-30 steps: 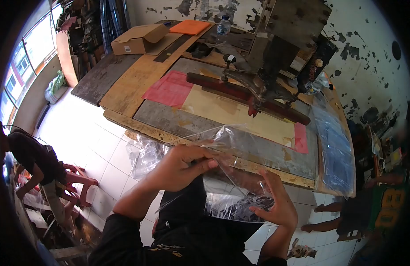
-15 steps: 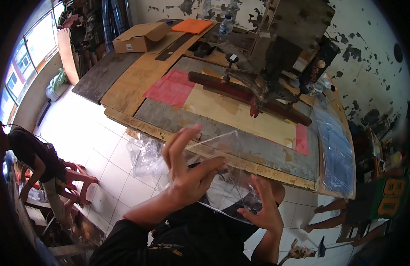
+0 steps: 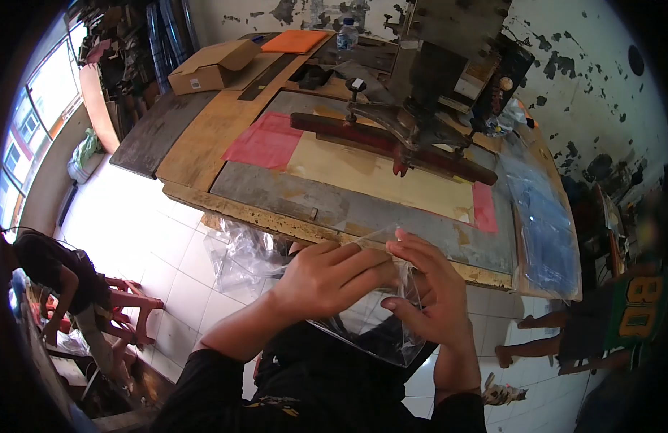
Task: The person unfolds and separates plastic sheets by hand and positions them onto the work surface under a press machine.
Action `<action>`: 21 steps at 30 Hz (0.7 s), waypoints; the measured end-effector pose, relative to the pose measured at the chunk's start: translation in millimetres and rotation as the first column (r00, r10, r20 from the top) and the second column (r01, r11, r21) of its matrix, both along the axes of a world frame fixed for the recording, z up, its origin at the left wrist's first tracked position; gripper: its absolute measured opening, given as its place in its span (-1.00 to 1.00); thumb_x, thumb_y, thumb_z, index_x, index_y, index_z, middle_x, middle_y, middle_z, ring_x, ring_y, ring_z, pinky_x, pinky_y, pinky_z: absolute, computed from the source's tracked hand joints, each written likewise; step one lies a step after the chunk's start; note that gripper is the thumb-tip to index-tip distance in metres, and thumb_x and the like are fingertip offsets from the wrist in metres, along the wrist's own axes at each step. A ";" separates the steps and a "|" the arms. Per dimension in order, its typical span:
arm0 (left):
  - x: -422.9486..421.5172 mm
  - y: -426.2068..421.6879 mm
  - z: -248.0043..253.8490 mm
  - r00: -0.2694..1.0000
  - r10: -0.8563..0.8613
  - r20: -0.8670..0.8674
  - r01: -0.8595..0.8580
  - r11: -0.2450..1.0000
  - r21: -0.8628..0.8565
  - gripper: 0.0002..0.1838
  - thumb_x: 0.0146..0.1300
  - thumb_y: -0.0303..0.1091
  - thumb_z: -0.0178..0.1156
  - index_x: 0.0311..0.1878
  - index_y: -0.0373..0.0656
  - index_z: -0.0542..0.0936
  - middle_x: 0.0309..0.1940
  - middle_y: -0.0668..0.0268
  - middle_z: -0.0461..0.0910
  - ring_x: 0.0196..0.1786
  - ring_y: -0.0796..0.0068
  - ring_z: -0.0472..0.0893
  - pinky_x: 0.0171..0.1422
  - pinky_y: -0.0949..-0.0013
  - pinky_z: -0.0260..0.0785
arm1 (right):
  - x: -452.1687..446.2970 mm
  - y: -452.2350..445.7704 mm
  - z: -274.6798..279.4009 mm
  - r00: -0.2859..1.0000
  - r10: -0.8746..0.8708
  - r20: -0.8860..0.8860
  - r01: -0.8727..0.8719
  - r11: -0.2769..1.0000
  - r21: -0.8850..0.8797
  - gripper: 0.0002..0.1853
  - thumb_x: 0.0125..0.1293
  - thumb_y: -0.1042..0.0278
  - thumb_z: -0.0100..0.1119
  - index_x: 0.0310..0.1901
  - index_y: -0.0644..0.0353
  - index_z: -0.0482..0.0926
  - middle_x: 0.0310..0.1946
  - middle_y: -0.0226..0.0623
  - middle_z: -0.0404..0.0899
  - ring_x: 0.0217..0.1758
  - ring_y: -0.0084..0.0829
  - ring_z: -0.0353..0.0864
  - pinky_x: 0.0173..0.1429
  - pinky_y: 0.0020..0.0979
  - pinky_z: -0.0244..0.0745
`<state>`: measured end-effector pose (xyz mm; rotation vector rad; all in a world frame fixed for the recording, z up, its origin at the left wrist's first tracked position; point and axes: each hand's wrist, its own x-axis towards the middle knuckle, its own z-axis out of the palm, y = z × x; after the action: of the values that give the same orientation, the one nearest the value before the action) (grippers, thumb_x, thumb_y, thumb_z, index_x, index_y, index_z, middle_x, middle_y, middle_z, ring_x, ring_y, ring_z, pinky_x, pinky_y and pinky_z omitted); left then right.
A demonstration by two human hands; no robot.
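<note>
The clear plastic (image 3: 374,339) is in front of the bench's (image 3: 233,206) near edge, over the person's lap, its upper corner overlapping that edge in view. The left hand (image 3: 337,278) is curled over its upper side; the fingertips are hidden, so I cannot tell whether they pinch it. The right hand (image 3: 435,289) is spread at its other side, thumb and fingers apart, seemingly steadying it more than gripping it.

The plastic looks thin and springy. If the right hand gives too little support, a side could flex out or slip; if the left presses hard on one spot, the material could crease or whiten. With only lap and floor (image 3: 171,260) below, a lost hold would likely mean a drop. Bare fingers may also leave smudges. Raised carelessly, the plastic could scrape the rough near edge.

Crumpled film (image 3: 240,260) hangs below that edge, left of the hands, where a sleeve (image 3: 226,375) might snag it. Above the bench's middle stands a press (image 3: 406,137), over a yellow sheet (image 3: 377,180); blue-tinted sheets (image 3: 540,238) lie along the right edge, well apart from the hands.
</note>
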<state>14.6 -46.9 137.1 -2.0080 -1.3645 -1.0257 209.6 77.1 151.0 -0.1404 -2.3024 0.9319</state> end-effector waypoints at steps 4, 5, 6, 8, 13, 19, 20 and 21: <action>-4.5 -0.7 1.5 0.991 -0.048 0.127 0.052 0.998 -0.021 -0.68 0.09 -0.33 0.51 -0.06 -0.07 0.72 -0.26 0.37 0.74 -0.34 0.40 0.74 -0.30 0.37 0.55 | 2.8 6.5 4.4 1.000 -0.006 0.030 0.004 0.998 0.066 -0.33 0.12 0.29 0.69 0.28 0.22 0.65 0.28 -0.08 0.67 0.38 -0.05 0.65 0.46 -0.11 0.51; -3.7 0.2 1.5 0.978 -0.067 0.199 0.071 0.997 -0.012 -0.68 0.06 -0.35 0.62 -0.13 -0.09 0.73 -0.34 0.34 0.77 -0.40 0.34 0.76 -0.34 0.36 0.57 | 3.3 6.7 4.0 0.999 -0.021 0.036 0.018 0.996 0.086 -0.35 0.13 0.29 0.69 0.26 0.21 0.66 0.25 -0.09 0.69 0.35 -0.04 0.67 0.43 -0.12 0.53; -2.8 1.6 0.1 0.977 -0.070 0.200 0.074 0.997 -0.013 -0.68 0.06 -0.35 0.62 -0.13 -0.09 0.73 -0.34 0.34 0.77 -0.40 0.34 0.76 -0.34 0.36 0.57 | 4.0 6.6 3.5 0.998 -0.037 0.043 0.033 0.994 0.106 -0.37 0.13 0.30 0.68 0.24 0.21 0.67 0.22 -0.10 0.71 0.32 -0.04 0.69 0.40 -0.14 0.55; -0.2 4.2 -3.9 0.975 -0.053 0.218 0.063 0.997 -0.039 -0.74 0.16 -0.36 0.48 -0.06 -0.06 0.72 -0.38 0.41 0.71 -0.39 0.38 0.74 -0.30 0.31 0.56 | 4.9 5.1 -2.1 0.998 -0.051 0.038 0.048 0.996 0.074 -0.38 0.14 0.31 0.67 0.25 0.22 0.67 0.21 -0.11 0.72 0.32 -0.05 0.69 0.41 -0.15 0.55; 0.5 7.4 -2.4 0.944 -0.065 0.323 0.105 0.989 -0.108 -0.71 0.13 -0.48 0.58 -0.12 -0.12 0.68 -0.33 0.28 0.78 -0.33 0.22 0.79 -0.24 0.28 0.61 | 5.7 0.7 -3.8 0.997 -0.067 0.026 0.068 0.997 -0.028 -0.39 0.22 0.31 0.62 0.28 0.28 0.64 0.22 -0.07 0.71 0.33 -0.05 0.68 0.41 -0.18 0.54; 1.7 7.1 -5.0 0.778 -0.096 0.621 0.154 0.987 -0.039 -0.80 0.24 -0.51 0.45 -0.09 -0.16 0.70 0.02 0.23 0.82 -0.08 0.22 0.81 -0.12 0.31 0.61 | -1.0 15.4 -16.8 0.986 -0.157 -0.050 0.161 0.984 0.083 -0.40 0.38 0.34 0.49 0.39 0.35 0.55 0.30 0.00 0.63 0.36 -0.09 0.65 0.46 -0.16 0.49; 2.4 3.4 -6.6 0.739 -0.115 0.664 0.186 0.982 -0.038 -0.80 0.25 -0.51 0.45 -0.08 -0.18 0.70 0.09 0.21 0.81 -0.02 0.21 0.81 -0.07 0.31 0.62 | -3.7 15.9 -22.8 0.993 -0.110 -0.048 0.101 0.981 -0.168 -0.40 0.41 0.39 0.46 0.42 0.35 0.52 0.28 -0.04 0.63 0.36 -0.17 0.64 0.45 -0.19 0.49; 3.7 0.5 -11.3 0.740 -0.114 0.663 0.186 0.982 -0.039 -0.80 0.25 -0.51 0.45 -0.08 -0.18 0.70 0.09 0.21 0.81 -0.02 0.21 0.81 -0.07 0.31 0.62 | -5.1 15.4 -28.4 0.996 -0.064 -0.059 0.035 0.912 -0.408 -0.40 0.44 0.43 0.43 0.45 0.35 0.48 0.27 -0.08 0.63 0.35 -0.24 0.64 0.44 -0.21 0.49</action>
<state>18.3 -46.4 125.8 -1.9235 -1.6283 -1.9130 204.5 92.5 122.6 -0.3340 -2.0020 1.3583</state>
